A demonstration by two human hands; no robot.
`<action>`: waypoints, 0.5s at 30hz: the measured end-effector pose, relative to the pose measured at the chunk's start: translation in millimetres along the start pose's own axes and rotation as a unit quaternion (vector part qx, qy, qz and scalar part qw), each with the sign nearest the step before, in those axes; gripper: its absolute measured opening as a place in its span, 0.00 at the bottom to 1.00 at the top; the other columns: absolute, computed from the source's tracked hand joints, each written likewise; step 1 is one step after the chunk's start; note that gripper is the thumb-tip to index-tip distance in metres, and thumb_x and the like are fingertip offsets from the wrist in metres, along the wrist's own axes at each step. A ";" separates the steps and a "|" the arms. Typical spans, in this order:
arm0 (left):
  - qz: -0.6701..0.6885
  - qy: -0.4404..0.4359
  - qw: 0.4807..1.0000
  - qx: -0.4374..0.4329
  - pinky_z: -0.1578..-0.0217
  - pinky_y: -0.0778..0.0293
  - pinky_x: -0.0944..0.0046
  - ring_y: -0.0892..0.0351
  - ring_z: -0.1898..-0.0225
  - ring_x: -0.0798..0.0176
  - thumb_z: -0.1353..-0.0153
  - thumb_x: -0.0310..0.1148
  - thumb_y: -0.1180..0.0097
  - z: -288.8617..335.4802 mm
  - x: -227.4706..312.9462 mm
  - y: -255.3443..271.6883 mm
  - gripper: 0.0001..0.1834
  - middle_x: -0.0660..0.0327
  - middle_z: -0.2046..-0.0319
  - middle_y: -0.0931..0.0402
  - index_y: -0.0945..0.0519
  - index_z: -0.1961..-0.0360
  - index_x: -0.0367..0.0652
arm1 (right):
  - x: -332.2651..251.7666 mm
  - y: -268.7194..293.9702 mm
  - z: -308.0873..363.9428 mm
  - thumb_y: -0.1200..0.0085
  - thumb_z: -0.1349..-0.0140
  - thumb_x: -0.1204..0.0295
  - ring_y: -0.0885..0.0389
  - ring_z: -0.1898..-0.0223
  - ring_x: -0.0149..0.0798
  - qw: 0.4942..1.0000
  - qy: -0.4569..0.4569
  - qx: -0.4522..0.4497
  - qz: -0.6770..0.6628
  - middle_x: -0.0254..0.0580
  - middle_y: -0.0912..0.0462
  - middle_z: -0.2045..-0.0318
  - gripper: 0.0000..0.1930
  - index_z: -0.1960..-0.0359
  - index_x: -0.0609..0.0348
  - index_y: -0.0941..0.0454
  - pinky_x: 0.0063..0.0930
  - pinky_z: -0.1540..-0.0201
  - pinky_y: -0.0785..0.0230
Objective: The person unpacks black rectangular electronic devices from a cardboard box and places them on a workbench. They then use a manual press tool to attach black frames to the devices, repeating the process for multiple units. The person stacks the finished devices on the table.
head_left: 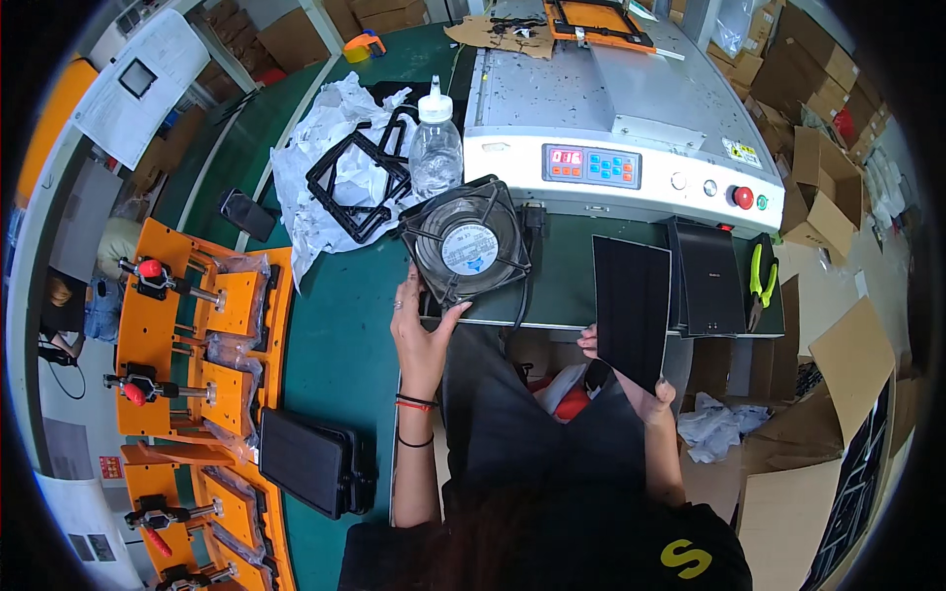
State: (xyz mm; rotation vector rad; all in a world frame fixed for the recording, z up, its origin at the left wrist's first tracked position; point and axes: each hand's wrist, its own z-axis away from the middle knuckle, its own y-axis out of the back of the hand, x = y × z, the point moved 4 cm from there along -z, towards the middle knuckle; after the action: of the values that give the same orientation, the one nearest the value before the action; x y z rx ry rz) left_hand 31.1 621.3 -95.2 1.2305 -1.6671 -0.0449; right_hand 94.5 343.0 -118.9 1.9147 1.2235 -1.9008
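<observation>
My left hand [424,330] is at the near edge of a square black cooling fan [468,246], with fingers along its left side and the thumb at its lower corner. A round pale label sits at the fan's hub. In my right hand [655,399] is a flat black rectangular panel [633,310], tilted above the table's front edge; fingertips show on its left side and the thumb at its lower right corner. Right of it lies a stack of similar dark panels [714,276]. A clear squeeze bottle [436,148] stands just behind the fan.
Black frames [360,187] lie on crumpled white paper at the back left. Orange clamping fixtures [232,305] and stacked black trays [305,463] line the left. A machine with a lit display [591,165] fills the back; green-handled cutters [763,276] and cardboard boxes [788,492] are at right.
</observation>
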 end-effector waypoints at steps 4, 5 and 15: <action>0.031 0.022 0.999 -0.015 0.48 0.30 0.60 0.25 0.49 0.52 0.55 0.29 0.29 -1.8 -0.5 3.0 0.39 0.43 0.51 0.27 0.34 0.43 0.25 | 7.7 -4.4 -0.1 0.49 0.57 0.32 0.31 0.42 0.54 1.000 -0.009 -0.001 -0.008 0.64 0.34 0.43 0.56 0.40 0.75 0.41 0.44 0.38 0.43; 0.039 0.025 0.999 -0.015 0.48 0.30 0.60 0.25 0.49 0.52 0.55 0.29 0.29 -2.3 0.0 2.9 0.39 0.43 0.50 0.27 0.34 0.43 0.25 | 7.1 -4.5 1.5 0.49 0.57 0.33 0.31 0.42 0.54 1.000 -0.008 0.003 -0.009 0.65 0.34 0.43 0.56 0.40 0.75 0.41 0.44 0.38 0.43; 0.029 -0.010 0.999 -0.020 0.52 0.29 0.57 0.26 0.55 0.50 0.54 0.33 0.30 -2.0 -8.4 -1.9 0.42 0.47 0.56 0.28 0.37 0.40 0.30 | 11.0 -11.6 -0.2 0.52 0.57 0.34 0.29 0.44 0.55 0.999 -0.017 0.026 0.012 0.64 0.33 0.44 0.56 0.38 0.73 0.44 0.44 0.40 0.40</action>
State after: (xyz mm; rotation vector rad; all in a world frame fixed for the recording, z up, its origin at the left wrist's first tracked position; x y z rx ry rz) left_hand 33.5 627.4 -101.0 1.1539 -1.7115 -0.0552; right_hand 85.5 355.3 -124.0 1.9052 1.1489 -1.9624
